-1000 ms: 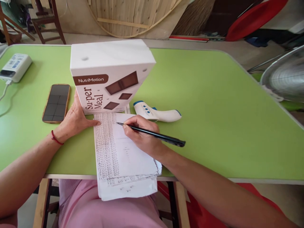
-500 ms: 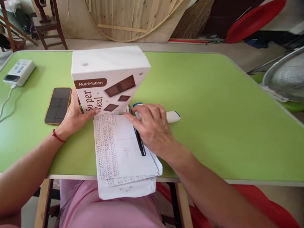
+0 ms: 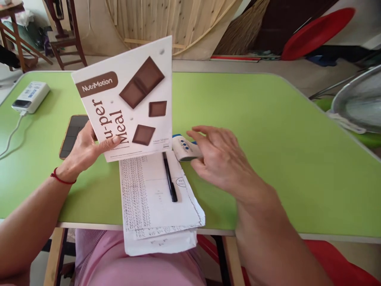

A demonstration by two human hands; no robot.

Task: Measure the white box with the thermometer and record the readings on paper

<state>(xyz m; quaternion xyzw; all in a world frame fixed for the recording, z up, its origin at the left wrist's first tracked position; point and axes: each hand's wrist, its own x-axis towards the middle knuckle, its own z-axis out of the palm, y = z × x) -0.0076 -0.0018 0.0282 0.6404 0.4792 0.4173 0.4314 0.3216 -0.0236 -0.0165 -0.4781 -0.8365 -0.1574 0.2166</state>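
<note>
My left hand (image 3: 86,145) grips a white box (image 3: 133,95) at its lower left, thumb on the front. Chocolate pieces and the words NutriMotion and Meal are printed on it. The box is tilted, its front facing me, above the far end of a stack of written papers (image 3: 160,210). A black pen (image 3: 169,180) lies on the top sheet. My right hand (image 3: 222,159) is beside a white handheld device (image 3: 185,147) with blue edges and dots. Its fingers are spread over the device's right part, which they hide; whether they touch it is unclear.
A dark-screened phone (image 3: 71,133) lies behind my left hand, partly covered. A white power bank (image 3: 31,97) with a cable sits at the green table's (image 3: 268,159) left. Beyond stand a wooden chair (image 3: 65,39), a round wooden panel (image 3: 172,24) and a red round object (image 3: 318,33).
My left hand has tilted the box so its front faces me more and its top no longer shows. My right hand has moved right, off the pen and away from the box.
</note>
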